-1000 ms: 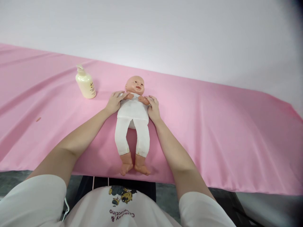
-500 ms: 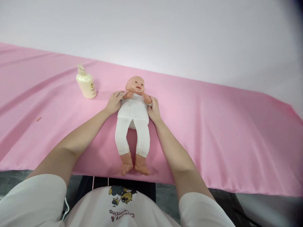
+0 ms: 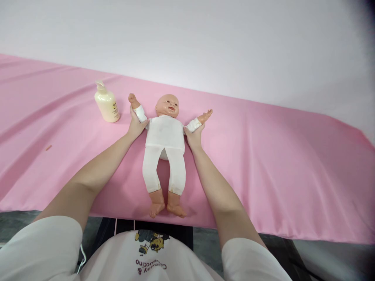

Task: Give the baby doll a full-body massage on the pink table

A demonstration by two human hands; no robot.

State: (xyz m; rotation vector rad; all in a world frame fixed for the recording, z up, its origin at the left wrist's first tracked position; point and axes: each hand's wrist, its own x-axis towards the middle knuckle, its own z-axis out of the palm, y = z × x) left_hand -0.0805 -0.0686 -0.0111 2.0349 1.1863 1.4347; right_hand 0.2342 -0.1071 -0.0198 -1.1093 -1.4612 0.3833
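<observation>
A baby doll [image 3: 165, 134] in a white top and white trousers lies on its back, its head away from me and its bare feet towards me. Both doll arms are spread out to the sides. My left hand [image 3: 137, 125] is closed around the doll's arm on the left, with the thumb by its shoulder. On the other side, my right hand [image 3: 194, 136] grips the doll's right-hand arm from below, its thumb near the shoulder. Most of my fingers are hidden beneath the doll's sleeves.
A cream pump bottle [image 3: 108, 105] stands left of the doll's head. Farther left lies a small orange-brown piece [image 3: 49, 148]. Pink cloth [image 3: 281, 168] covers the table, with a white wall [image 3: 205, 43] behind it.
The doll's arms have swung outward from its chest to both sides, and my hands have moved with them. The doll's body and the bottle have stayed in place.
</observation>
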